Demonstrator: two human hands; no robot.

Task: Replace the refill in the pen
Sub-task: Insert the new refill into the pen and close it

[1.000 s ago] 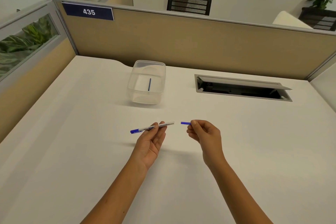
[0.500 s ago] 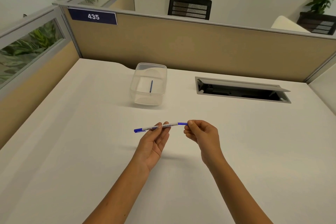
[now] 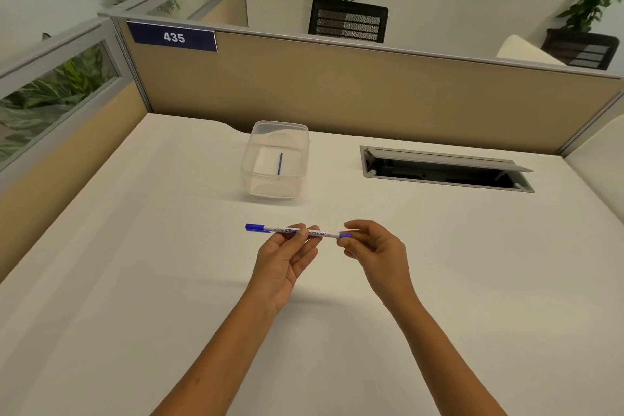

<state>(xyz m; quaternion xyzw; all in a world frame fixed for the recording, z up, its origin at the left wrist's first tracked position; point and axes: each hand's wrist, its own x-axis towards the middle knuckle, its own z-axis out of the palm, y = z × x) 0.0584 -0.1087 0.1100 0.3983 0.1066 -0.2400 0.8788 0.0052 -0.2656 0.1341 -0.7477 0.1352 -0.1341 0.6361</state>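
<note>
While the white desk (image 3: 135,280) lies bare around both arms, leaving wide room on every side, the clear tub (image 3: 275,159) well behind them holds a thin blue refill (image 3: 280,164). Above the desk, the left hand (image 3: 283,258) pinches the pen (image 3: 297,231) mid-barrel, level. The right hand (image 3: 374,246) closes its fingertips on the blue end piece (image 3: 345,235) at the barrel's mouth. Seating it probably wants a straight push along the barrel, no bending.

White pen (image 3: 304,232), blue cap (image 3: 255,227), clear container (image 3: 275,159)
</note>
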